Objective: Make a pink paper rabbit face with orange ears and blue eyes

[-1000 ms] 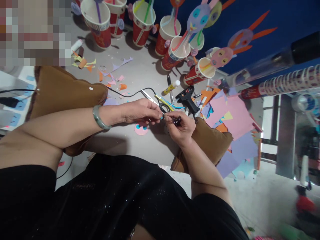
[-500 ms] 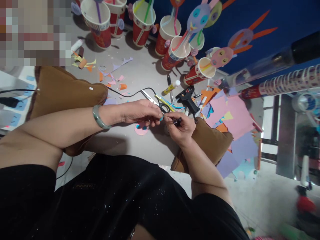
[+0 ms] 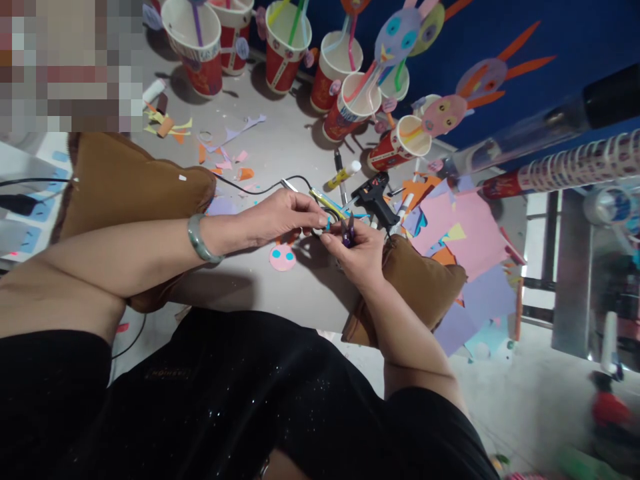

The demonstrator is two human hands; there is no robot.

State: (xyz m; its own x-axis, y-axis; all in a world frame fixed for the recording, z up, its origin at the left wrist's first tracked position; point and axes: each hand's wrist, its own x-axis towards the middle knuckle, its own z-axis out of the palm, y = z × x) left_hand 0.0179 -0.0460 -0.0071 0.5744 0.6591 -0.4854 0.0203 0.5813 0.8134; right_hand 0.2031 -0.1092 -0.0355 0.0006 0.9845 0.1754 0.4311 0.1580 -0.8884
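My left hand [image 3: 295, 220], with a jade-coloured bangle [image 3: 203, 239] on the wrist, pinches a small blue paper piece [image 3: 328, 223] between thumb and forefinger. Facing it, my right hand [image 3: 363, 250] is closed around a small dark purple tool [image 3: 349, 231] with pointed tips, perhaps little scissors. The two hands' fingertips nearly meet, so I cannot tell whether the right fingers also touch the paper. Below the left fingers lies a pink paper face [image 3: 283, 258] with two blue eyes. Larger scissors [image 3: 287, 185] are mostly hidden behind my hands.
A black glue gun [image 3: 379, 202] and a yellow glue stick [image 3: 344, 175] lie beyond my right hand. Several red cups [image 3: 350, 110] with straws and paper faces line the back. Brown cushions [image 3: 130, 180] flank my forearms; coloured paper sheets [image 3: 450, 220] lie right, paper scraps farther left.
My hands have parted slightly, and the left fingers show more of the blue paper piece. The tool in my right hand now points upward. More of the pink face is uncovered.
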